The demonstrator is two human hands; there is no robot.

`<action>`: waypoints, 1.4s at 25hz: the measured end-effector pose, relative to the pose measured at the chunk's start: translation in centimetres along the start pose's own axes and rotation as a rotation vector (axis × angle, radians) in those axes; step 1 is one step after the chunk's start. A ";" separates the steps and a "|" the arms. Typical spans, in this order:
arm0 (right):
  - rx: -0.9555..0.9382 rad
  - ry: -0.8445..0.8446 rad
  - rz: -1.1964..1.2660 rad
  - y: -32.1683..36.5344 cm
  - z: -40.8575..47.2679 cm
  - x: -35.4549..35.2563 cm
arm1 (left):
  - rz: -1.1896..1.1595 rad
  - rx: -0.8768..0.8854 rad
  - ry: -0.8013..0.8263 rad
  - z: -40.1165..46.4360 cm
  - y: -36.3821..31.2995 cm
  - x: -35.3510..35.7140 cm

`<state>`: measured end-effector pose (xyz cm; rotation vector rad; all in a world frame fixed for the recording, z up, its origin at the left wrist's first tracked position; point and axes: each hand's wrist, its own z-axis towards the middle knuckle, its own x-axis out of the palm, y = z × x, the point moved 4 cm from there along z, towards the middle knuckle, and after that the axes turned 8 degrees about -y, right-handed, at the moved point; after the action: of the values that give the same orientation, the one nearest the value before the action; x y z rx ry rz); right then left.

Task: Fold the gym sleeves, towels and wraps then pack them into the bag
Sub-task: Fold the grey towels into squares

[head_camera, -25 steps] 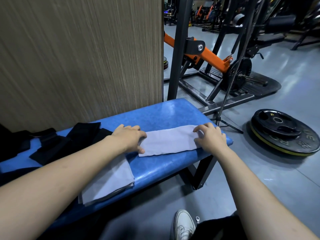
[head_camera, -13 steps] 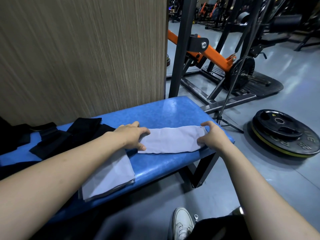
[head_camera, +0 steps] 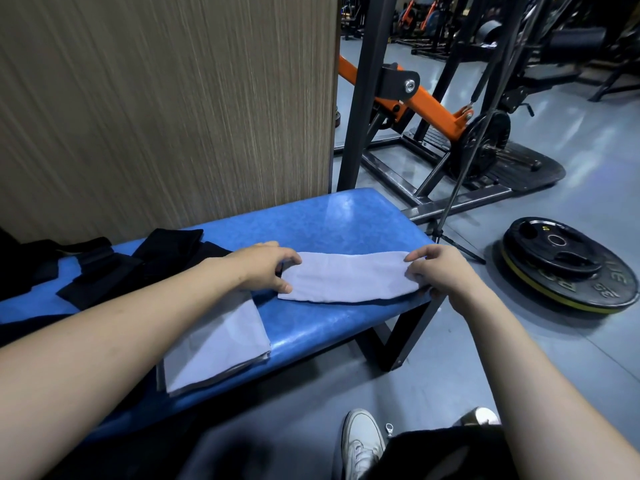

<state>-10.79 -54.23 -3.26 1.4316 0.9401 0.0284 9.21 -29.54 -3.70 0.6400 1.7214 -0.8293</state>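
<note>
I saw a blue padded bench (head_camera: 311,220) standing on black metal legs over the grey floor (head_camera: 485,341). On its right end lay a long folded grey towel (head_camera: 349,277), reaching to the edge. A second folded grey towel (head_camera: 221,341) lay near the front edge, overhanging it slightly. Black wraps and sleeves (head_camera: 114,268) were spread across the left part. Beside the bench, black weight plates (head_camera: 568,265) lay stacked on the floor.

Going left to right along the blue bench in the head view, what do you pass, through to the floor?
Black wraps → left hand → towel being folded → right hand → weight plates on the floor.
</note>
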 end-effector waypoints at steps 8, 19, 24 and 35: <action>-0.293 0.067 0.204 5.7 -3.0 3.8 | -0.208 0.002 -0.001 0.0 0.6 -0.1; -0.456 0.291 -0.018 9.0 -5.0 14.0 | -0.626 -0.117 -0.002 -0.4 2.3 -0.7; -0.359 0.377 -0.002 8.5 -5.0 16.0 | -0.697 -0.176 -0.035 -0.5 2.3 -0.5; -0.301 0.157 -0.414 4.1 -1.8 8.7 | -0.413 -0.289 -0.130 1.0 1.3 -0.9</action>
<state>-3.97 -47.23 -4.16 0.9500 1.2890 -0.0249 11.02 -29.57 -3.31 0.0325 1.8340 -0.8581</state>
